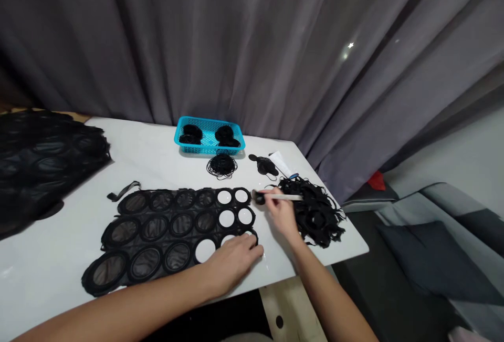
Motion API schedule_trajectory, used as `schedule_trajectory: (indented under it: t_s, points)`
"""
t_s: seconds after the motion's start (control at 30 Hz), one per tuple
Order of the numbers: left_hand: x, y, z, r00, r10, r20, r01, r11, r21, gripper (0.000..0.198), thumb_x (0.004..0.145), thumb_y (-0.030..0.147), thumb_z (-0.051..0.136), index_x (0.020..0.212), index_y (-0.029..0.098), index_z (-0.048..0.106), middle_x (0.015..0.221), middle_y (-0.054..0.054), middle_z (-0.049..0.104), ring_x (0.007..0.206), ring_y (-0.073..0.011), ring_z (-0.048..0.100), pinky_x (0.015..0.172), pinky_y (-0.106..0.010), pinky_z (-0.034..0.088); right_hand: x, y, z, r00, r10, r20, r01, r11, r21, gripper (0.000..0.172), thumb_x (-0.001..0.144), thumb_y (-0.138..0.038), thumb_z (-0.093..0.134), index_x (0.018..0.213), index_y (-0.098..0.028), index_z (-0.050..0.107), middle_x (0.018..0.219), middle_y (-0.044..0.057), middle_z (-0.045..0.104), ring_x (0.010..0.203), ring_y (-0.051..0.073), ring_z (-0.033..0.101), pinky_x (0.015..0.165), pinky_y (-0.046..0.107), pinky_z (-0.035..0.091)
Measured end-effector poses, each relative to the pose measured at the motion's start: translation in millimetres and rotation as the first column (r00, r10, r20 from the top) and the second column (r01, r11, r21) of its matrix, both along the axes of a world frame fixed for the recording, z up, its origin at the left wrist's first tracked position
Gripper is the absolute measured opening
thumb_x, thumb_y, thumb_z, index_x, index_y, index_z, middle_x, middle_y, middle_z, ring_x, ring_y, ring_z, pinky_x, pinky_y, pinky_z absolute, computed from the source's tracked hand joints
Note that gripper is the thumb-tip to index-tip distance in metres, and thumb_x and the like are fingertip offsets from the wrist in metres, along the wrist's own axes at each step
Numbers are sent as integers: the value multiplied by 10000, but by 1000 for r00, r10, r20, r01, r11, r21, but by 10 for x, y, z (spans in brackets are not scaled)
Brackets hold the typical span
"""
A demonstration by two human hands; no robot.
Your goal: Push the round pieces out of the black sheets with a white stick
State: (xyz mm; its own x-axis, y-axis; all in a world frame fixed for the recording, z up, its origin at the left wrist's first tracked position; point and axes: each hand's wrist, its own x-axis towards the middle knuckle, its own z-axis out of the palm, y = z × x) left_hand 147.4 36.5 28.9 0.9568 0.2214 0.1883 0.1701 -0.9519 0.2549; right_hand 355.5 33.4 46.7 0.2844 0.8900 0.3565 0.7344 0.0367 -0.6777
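A black mesh panel [159, 227] with rows of round black-rimmed openings lies flat on the white table. Through several rings at its right end, white discs [226, 218] show, while the other rings show dark mesh. My left hand [235, 260] lies over the panel's lower right corner, fingers bent down onto it, partly covering the discs there. Whether it grips anything is hidden. Just past the panel's right edge, my right hand [280, 213] is closed round a pale-handled tool [286, 197]. The tool's dark head points left towards the panel; its exact kind is unclear.
Black scraps [317, 216] are heaped at the right. A blue basket [209, 148] with black bundles stands at the back, a coil of black cord [221, 165] before it. Beside a white tube [282, 163] lie black pieces [264, 165]. More black mesh [51, 158] covers the left.
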Motion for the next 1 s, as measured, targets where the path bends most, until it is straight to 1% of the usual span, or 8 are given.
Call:
schedule_trajectory:
  t_s: [0.1,0.2,0.3,0.43,0.53,0.7,0.83,1.0]
  points:
    - [66,-50,40,1000,-6,-12,4,996,-87,349,841,25,564,1124,222,510,1068,-27,594,905,-158,609,718,-240,479,437,-110,147,937,-267,226,226,955,191,304,999,-297,392,1066,-170,660,1083,143,711,1002,260,651,901,386,506]
    - [74,-145,121,998,-51,-33,47,993,-110,302,860,25,553,1089,218,516,1053,-31,594,894,-170,608,722,-253,489,768,-236,90,884,-165,437,216,974,-69,220,940,-238,439,950,-176,649,916,139,714,851,270,668,792,384,510]
    - [-100,-182,169,992,-123,7,123,984,-127,385,903,59,549,1242,238,505,1126,-45,608,960,-187,615,815,-275,508,896,-334,6,904,-48,424,180,944,-278,161,916,-240,479,917,-195,634,863,115,725,732,256,676,701,362,508]
    - [-655,41,32,991,75,108,-56,984,-170,435,987,98,457,1389,262,482,1275,-64,617,1102,-183,625,935,-292,518,854,-369,165,930,-145,336,153,988,2,202,941,-339,482,925,-212,639,1014,135,719,966,289,671,891,432,508]
    - [-1112,273,-136,925,335,178,-335,942,-32,308,1044,258,462,1330,219,567,1392,-103,601,1259,-249,592,1069,-421,484,611,-267,322,978,-139,157,123,987,105,194,924,-357,527,824,-224,627,971,107,694,946,268,646,892,423,506]
    - [-1421,327,-204,930,347,125,-355,934,47,364,1041,337,487,1376,231,585,1509,-88,535,1406,-267,492,1165,-464,413,-260,102,215,893,282,-351,-324,944,-64,166,917,-330,566,827,-203,624,938,64,696,818,197,659,732,325,531]
    - [-1392,243,-195,933,346,97,-354,932,82,417,1030,322,507,1439,249,538,1570,-102,460,1426,-279,469,1162,-486,414,-833,322,41,767,551,-329,-618,773,-144,138,858,-242,675,739,-204,616,933,31,694,908,190,646,847,336,504]
    - [-1397,212,-225,927,357,111,-367,927,79,485,1020,327,520,1501,283,470,1615,-94,389,1450,-286,436,1171,-490,395,-993,382,-32,772,557,-308,-624,756,-197,172,840,-186,684,698,-202,589,945,21,685,888,172,638,839,317,491]
